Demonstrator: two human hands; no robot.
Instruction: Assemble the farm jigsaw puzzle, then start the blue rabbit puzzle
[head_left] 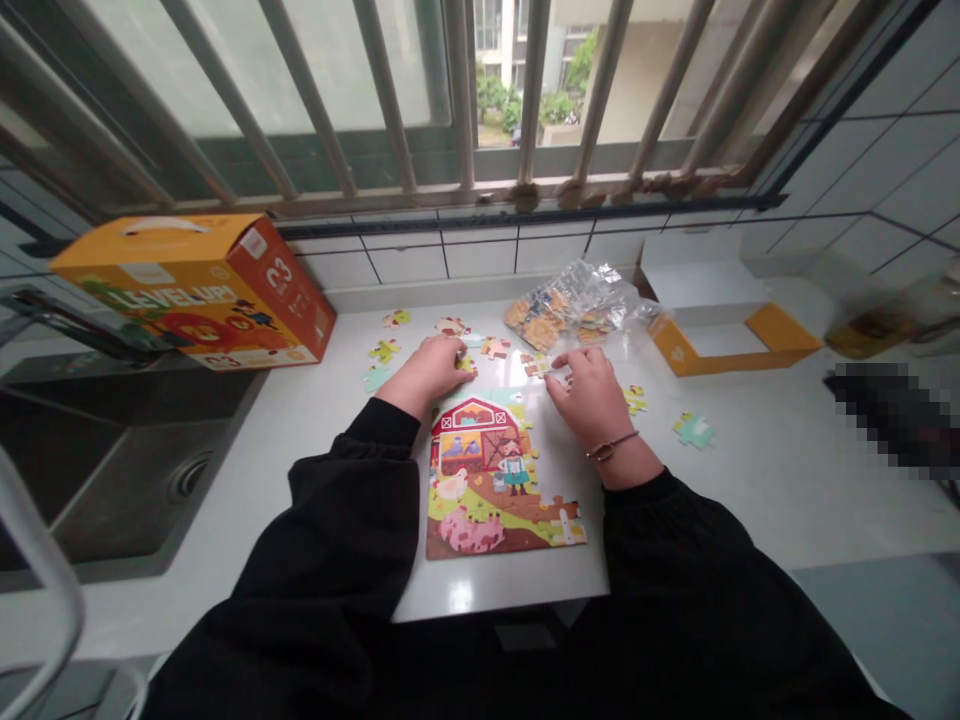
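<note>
A partly joined farm puzzle [480, 475] lies flat on the white counter, its upper right side ragged. My left hand [437, 370] is above its top left corner, fingers bent over a small yellow-green piece [466, 364]; whether it grips the piece is hard to tell. Right of the puzzle's top edge, my right hand [589, 392] has its fingers curled down near a brown-and-white piece [534, 364]; anything under the fingertips is hidden. A pink piece [495, 347] sits between the hands. Several loose pieces lie around, including a mint-green one [695, 430] at the right.
A clear plastic bag [577, 305] of pieces stands behind my right hand. At the left, an orange box [199, 290] is beside the sink [150, 490]. An open orange-and-white box [731, 345] is at the back right, near a blurred dark object [896, 415].
</note>
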